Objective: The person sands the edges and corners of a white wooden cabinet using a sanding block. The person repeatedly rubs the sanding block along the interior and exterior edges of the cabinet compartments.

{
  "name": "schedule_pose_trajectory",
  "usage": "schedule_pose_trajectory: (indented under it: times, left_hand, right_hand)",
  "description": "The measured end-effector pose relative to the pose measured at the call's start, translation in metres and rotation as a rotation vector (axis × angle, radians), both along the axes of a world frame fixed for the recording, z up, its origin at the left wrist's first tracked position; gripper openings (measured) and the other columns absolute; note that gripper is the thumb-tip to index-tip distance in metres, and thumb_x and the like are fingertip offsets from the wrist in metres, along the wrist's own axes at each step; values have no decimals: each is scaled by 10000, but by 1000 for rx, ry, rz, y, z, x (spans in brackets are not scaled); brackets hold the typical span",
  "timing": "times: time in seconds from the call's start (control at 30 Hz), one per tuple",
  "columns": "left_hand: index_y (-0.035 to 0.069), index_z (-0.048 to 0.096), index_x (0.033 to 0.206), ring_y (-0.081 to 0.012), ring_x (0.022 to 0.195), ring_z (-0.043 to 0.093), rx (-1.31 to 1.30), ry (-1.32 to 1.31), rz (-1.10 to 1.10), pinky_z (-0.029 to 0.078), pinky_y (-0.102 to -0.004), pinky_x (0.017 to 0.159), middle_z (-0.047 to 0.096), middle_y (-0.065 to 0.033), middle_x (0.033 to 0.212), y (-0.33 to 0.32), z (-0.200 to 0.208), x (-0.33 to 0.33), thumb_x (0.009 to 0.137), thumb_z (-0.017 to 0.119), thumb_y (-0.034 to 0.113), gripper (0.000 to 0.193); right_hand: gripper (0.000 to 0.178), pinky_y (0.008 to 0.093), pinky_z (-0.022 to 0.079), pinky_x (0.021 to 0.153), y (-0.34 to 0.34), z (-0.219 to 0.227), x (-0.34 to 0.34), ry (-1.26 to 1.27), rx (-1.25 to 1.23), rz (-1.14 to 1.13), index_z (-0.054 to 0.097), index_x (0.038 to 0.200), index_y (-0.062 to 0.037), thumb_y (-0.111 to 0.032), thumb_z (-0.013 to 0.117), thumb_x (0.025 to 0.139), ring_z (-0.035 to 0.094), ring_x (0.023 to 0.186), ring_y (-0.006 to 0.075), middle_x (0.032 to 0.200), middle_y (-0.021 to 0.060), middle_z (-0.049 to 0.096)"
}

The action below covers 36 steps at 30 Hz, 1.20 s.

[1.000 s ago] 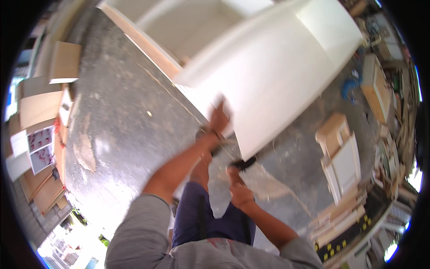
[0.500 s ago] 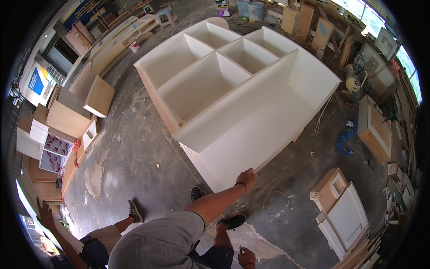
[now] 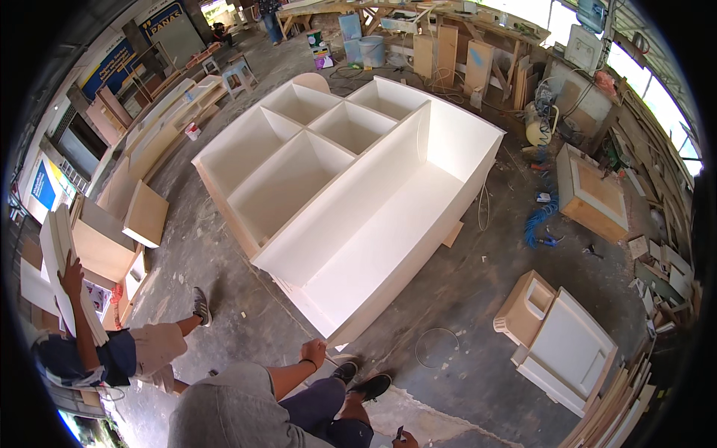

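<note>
A large white cabinet [image 3: 373, 224] with several compartments lies on its back on the concrete floor, open side up. My left hand [image 3: 314, 352], with a dark band at the wrist, is closed beside the cabinet's nearest corner. Whether it touches the corner or holds something, I cannot make out. Low at the picture's bottom edge, my right hand [image 3: 405, 441] is closed around a small dark object [image 3: 399, 431], too small to name. My feet, in dark shoes [image 3: 371, 387], stand near the corner.
At left a co-worker in a cap carries long white panels [image 3: 61, 254]. Cabinet parts [image 3: 146, 214] stand behind them. On the right are a drawer-like box [image 3: 594, 194], a white-panelled unit [image 3: 571, 351], a blue coiled hose [image 3: 536, 224] and a compressor [image 3: 539, 128]. A wire loop [image 3: 438, 348] lies nearby.
My left hand has come off the cabinet's near edge and moved left, to its corner. My view has shifted, bringing more of the far workshop in. The co-worker's panels now stand more upright.
</note>
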<state>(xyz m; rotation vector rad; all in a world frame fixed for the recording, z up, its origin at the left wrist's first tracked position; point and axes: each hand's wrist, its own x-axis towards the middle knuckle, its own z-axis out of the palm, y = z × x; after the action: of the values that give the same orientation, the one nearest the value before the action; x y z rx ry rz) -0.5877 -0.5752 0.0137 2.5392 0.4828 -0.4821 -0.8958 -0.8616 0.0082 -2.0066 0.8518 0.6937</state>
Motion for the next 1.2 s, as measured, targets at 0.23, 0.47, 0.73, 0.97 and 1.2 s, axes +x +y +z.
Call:
schedule_pose_trajectory:
  times: [0.23,0.47,0.73,0.97,1.2]
  left_hand:
    - [54,606,738,-336,807,577,7,-150,-70,466,-436,724,600,-146,791,26,-36,5,771,638,337,287]
    - [31,609,828,-330,862,586,86,-237,-81,471,-431,748,613,-158,868,-14,-33,26,857,572,340,313]
    - [2,615,1055,-349,950,619,-187,-165,-50,481,-417,835,639,-204,1034,-119,-23,139,930,452,227,305]
    - [31,612,1108,-333,997,612,-330,-177,-60,481,-398,866,635,-175,1085,-185,-20,233,889,475,195,306]
    - [29,608,1116,-330,1040,592,-395,-143,-50,465,-398,895,619,-175,1125,-246,-8,310,890,484,211,316]
  right_hand:
    - [365,426,489,747,-23,60,89,47,37,27,642,1085,-136,-321,548,785,627,798,354,829,184,656]
    - [375,372,503,672,-79,65,220,-38,-7,119,650,1043,-85,-221,650,694,651,714,274,747,137,663]
    - [370,318,475,648,-154,78,356,-6,24,106,618,1057,-46,-147,656,702,586,661,199,718,89,621]
    - [310,332,478,664,-180,87,414,34,79,113,640,1009,-57,-150,637,713,603,690,192,740,100,638]
    - [305,307,472,657,-217,103,496,-39,-11,61,636,1023,-38,-143,636,736,590,682,165,736,88,634]
